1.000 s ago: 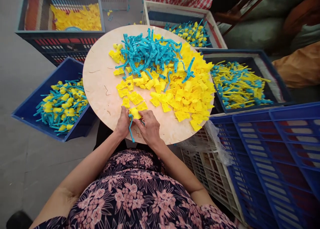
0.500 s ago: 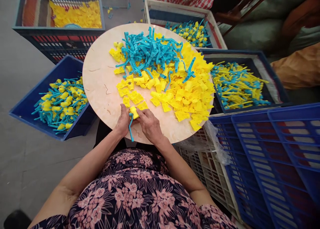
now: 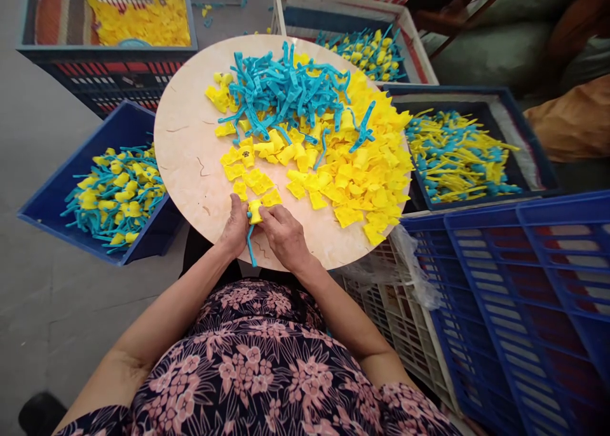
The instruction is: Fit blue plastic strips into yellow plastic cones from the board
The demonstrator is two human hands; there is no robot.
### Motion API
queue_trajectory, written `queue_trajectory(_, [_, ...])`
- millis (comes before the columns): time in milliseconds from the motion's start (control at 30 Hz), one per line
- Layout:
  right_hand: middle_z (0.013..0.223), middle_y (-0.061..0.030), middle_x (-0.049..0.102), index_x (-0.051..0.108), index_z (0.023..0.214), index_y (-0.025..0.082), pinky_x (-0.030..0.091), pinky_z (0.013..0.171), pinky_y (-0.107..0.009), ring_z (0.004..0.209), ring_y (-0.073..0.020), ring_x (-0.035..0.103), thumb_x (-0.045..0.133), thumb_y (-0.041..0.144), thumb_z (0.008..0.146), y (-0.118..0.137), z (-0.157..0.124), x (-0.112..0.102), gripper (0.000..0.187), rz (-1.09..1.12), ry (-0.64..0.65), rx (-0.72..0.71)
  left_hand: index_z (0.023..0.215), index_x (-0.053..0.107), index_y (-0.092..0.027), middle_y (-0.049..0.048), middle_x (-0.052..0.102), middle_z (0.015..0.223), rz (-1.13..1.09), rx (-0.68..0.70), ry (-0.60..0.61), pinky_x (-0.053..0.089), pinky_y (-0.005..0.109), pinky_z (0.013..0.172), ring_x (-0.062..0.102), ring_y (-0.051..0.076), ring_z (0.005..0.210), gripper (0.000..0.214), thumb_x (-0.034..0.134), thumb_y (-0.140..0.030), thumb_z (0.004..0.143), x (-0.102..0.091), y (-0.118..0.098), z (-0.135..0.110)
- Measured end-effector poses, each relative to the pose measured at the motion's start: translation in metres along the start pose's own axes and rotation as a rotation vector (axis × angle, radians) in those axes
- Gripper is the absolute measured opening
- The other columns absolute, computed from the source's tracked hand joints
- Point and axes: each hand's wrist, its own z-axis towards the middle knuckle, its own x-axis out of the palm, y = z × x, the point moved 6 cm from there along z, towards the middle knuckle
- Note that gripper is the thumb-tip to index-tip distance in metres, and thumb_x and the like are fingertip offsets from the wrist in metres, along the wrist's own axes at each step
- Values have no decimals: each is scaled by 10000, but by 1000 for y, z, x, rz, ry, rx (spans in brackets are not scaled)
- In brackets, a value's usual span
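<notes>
The yellow piece sat on a blue plastic stem, just inside the near edge of the round tabletop. The left hand gripped it from the left while the right hand pinched it from the right. Loose yellow pieces and a tangled heap of blue stems lay farther out, with blue crates of joined pieces to the left and right.
</notes>
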Motion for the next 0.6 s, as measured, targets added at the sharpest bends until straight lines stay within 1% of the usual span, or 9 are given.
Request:
queue_trajectory(100, [1002, -120, 642, 582, 1279, 170, 534, 794, -338, 940, -231, 581, 434, 202, 991, 1, 2, 2, 325, -45, 35, 0, 1081, 680, -140, 116, 740, 906, -28, -28, -1, 566, 310, 769, 697, 248, 957, 766, 268, -750, 872, 1, 0, -1])
queue_trajectory(167, [985, -121, 640, 585, 1260, 162, 527, 780, -336, 932, -233, 577, 427, 190, 990, 2, 5, 2, 314, -69, 75, 4, 1085, 681, -132, 115, 740, 897, -37, -40, 14, 565, 306, 752, 698, 250, 946, 731, 304, -726, 887, 1, 0, 1])
queue_trajectory(233, [960, -117, 632, 592, 1235, 155, 519, 764, -329, 920, -229, 572, 427, 173, 984, 3, 8, 2, 300, -88, 111, 6, 1085, 683, -129, 111, 741, 915, -41, -46, 35, 562, 303, 754, 694, 243, 947, 637, 384, -664, 913, -2, 1, 4])
queue_trajectory(300, [952, -109, 624, 598, 1211, 153, 510, 754, -317, 906, -222, 568, 438, 159, 975, 2, 12, 1, 285, -93, 132, 7, 1068, 688, -136, 98, 740, 942, -43, -45, 53, 556, 296, 767, 688, 225, 942, 489, 499, -562, 921, -6, 3, 7])
queue_trajectory(367, [950, -100, 615, 608, 1182, 157, 501, 750, -304, 893, -212, 566, 450, 154, 969, 2, 14, 0, 265, -87, 139, 9, 1021, 696, -146, 74, 737, 943, -50, -29, 70, 549, 277, 770, 682, 198, 915, 324, 619, -433, 891, -11, 5, 9])
queue_trajectory(433, [945, -95, 609, 627, 1133, 155, 495, 755, -296, 885, -203, 563, 455, 156, 970, 1, 16, -1, 237, -72, 137, 4, 951, 702, -152, 44, 731, 908, -58, -10, 99, 540, 251, 764, 676, 167, 872, 195, 712, -306, 832, -15, 5, 11])
queue_trajectory(500, [945, -89, 606, 637, 1105, 160, 494, 766, -292, 883, -196, 560, 451, 164, 977, 0, 17, -1, 226, -49, 131, -11, 900, 704, -152, 22, 721, 873, -64, -5, 141, 537, 230, 752, 669, 142, 834, 150, 756, -226, 780, -17, 5, 11])
queue_trajectory(600, [963, -90, 604, 622, 1173, 166, 500, 774, -299, 888, -197, 558, 440, 167, 981, -2, 18, -1, 265, -9, 124, -30, 884, 712, -143, 21, 724, 885, -73, -4, 173, 544, 207, 721, 669, 123, 807, 155, 772, -206, 756, -18, 5, 12])
